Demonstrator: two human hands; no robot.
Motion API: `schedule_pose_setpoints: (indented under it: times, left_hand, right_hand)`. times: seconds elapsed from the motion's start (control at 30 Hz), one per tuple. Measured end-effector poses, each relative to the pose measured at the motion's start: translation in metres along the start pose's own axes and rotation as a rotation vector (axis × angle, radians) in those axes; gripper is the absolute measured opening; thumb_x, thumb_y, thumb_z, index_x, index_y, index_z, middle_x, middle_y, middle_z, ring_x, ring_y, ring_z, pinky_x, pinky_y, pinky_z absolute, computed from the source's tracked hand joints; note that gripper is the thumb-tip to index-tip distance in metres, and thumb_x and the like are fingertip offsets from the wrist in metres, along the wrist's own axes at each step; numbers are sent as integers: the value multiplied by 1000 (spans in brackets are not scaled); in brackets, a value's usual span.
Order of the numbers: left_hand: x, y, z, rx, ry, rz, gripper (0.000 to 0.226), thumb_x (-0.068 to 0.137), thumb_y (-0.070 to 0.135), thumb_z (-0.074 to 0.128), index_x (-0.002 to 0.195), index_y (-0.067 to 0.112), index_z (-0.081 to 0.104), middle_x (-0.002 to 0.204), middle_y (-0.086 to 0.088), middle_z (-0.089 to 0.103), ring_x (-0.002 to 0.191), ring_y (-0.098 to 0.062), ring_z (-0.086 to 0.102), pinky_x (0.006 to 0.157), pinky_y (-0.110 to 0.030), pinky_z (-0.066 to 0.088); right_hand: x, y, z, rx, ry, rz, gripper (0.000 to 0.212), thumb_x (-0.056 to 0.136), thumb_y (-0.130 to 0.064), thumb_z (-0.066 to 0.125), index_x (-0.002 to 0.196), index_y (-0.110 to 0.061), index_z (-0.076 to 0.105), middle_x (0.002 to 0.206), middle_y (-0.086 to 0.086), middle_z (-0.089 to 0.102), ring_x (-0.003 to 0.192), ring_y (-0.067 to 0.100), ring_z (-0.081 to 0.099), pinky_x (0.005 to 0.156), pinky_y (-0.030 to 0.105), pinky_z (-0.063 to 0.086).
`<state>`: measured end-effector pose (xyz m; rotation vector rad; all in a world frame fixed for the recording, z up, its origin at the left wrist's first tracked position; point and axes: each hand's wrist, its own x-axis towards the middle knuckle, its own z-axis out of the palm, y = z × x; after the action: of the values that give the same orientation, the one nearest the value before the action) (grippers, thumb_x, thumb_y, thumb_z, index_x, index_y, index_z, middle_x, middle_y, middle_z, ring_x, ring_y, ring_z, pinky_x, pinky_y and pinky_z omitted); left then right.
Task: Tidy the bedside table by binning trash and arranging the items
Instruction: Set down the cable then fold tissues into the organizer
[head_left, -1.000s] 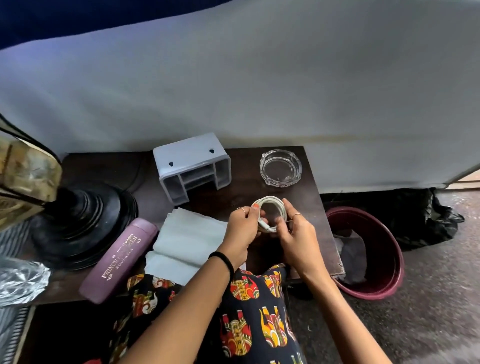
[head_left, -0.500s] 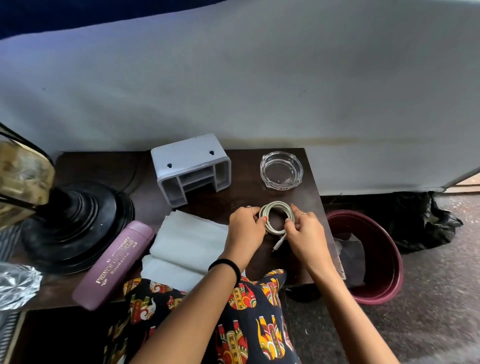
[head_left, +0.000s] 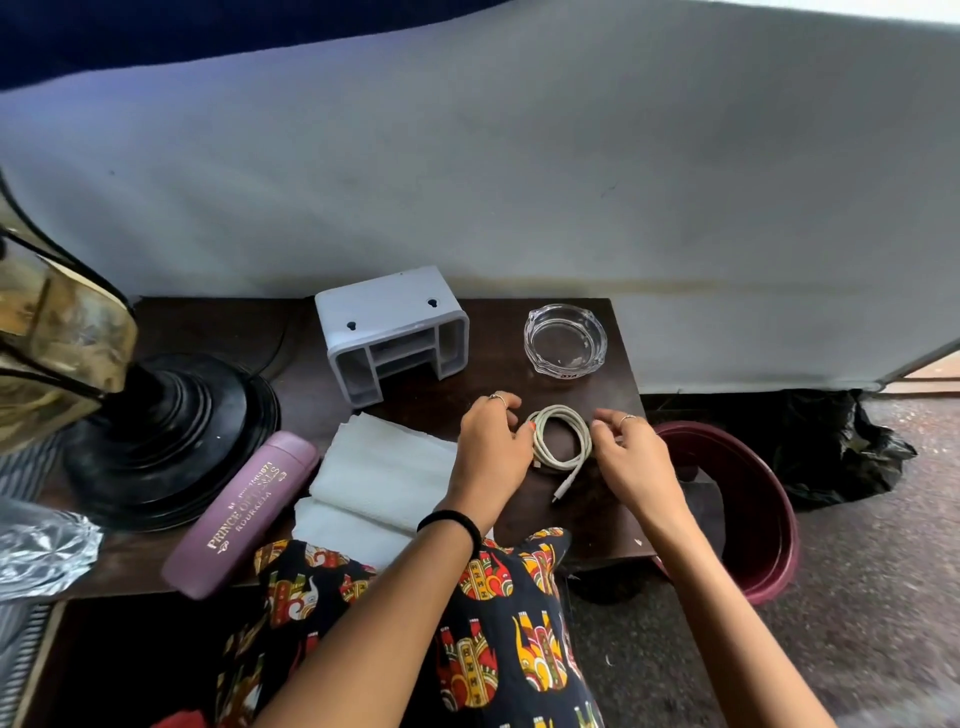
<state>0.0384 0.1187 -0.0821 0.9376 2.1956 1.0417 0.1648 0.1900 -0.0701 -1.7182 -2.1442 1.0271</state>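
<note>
STEP: arranging | LEFT: you are resting your left hand loosely open, grip empty, thumb tip touching the coiled cable to keep its loops together | CABLE: lying flat on the counter, below the ashtray | RIGHT: your right hand is hovering open, grip empty, just beside the coil.

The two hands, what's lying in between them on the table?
In the head view, a coiled white cable lies on the dark table between the left hand and right hand.
</note>
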Motion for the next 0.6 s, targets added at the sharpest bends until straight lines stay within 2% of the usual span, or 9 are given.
schedule_pose_setpoints:
  times: [0.1, 0.17, 0.23, 0.3, 0.33, 0.4, 0.47, 0.53, 0.6]
  left_hand:
    - [-6, 6, -16, -70, 75, 41, 25, 91, 17, 56, 115, 11, 61, 101, -2, 58, 69, -4, 52, 68, -16, 44]
    - [-11, 9, -30, -136, 164, 17, 22, 92, 14, 53, 111, 10, 62, 105, -5, 60, 74, -6, 54, 70, -16, 44]
    - [-15, 10, -46, -205, 315, -33, 18, 91, 9, 50, 105, 10, 62, 106, -7, 58, 80, -9, 55, 69, -13, 43]
    - [-17, 9, -62, -313, 492, -95, 15, 88, 2, 50, 98, 12, 54, 106, -8, 52, 77, -10, 55, 62, -8, 42]
    - [-17, 7, -70, -368, 572, -135, 18, 85, -1, 50, 97, 13, 49, 107, -10, 49, 79, -13, 56, 62, -10, 44]
    - [-13, -1, -83, -434, 683, -242, 28, 79, -2, 49, 103, 11, 44, 114, -12, 45, 95, -26, 55, 70, -22, 46]
    - [-6, -12, -91, -488, 692, -389, 45, 77, -3, 48, 120, 7, 40, 127, -13, 41, 114, -31, 46, 82, -32, 43]
    - [1, -22, -98, -591, 591, -520, 63, 79, -2, 46, 138, 7, 28, 140, -16, 36, 126, -33, 40, 98, -36, 40]
    - [5, -30, -99, -624, 449, -596, 73, 81, -3, 43, 147, 9, 15, 147, -17, 33, 132, -32, 37, 108, -38, 33]
  right_hand:
    - [-6, -9, -4, 26, 9, -47, 31, 94, -18, 45, 118, -12, 63, 112, 11, 66, 99, 18, 60, 86, 26, 43]
    - [-10, -20, -3, 63, 7, -97, 27, 94, -18, 47, 114, -12, 65, 110, 8, 64, 88, 14, 59, 80, 22, 41]
    - [-13, -33, 1, 94, -9, -155, 24, 94, -18, 49, 112, -13, 66, 108, 6, 63, 84, 12, 58, 79, 19, 39]
    - [-13, -47, 6, 119, -32, -205, 23, 94, -18, 52, 112, -14, 65, 103, 4, 64, 86, 12, 59, 78, 19, 38]
    - [-12, -55, 8, 126, -48, -224, 23, 93, -18, 53, 114, -15, 64, 101, 3, 64, 88, 12, 59, 77, 18, 38]
    - [-6, -71, 16, 134, -90, -252, 30, 92, -18, 54, 121, -16, 59, 100, 0, 63, 90, 10, 58, 77, 15, 37]
    - [3, -85, 26, 151, -144, -240, 41, 90, -14, 53, 131, -15, 50, 113, 2, 63, 96, 9, 58, 84, 17, 39]
    - [15, -97, 37, 162, -207, -214, 54, 88, -6, 51, 140, -14, 39, 130, 7, 57, 113, 14, 57, 96, 22, 41]
    - [25, -107, 48, 156, -278, -192, 67, 83, 2, 49, 146, -13, 30, 142, 8, 49, 128, 19, 50, 109, 30, 37]
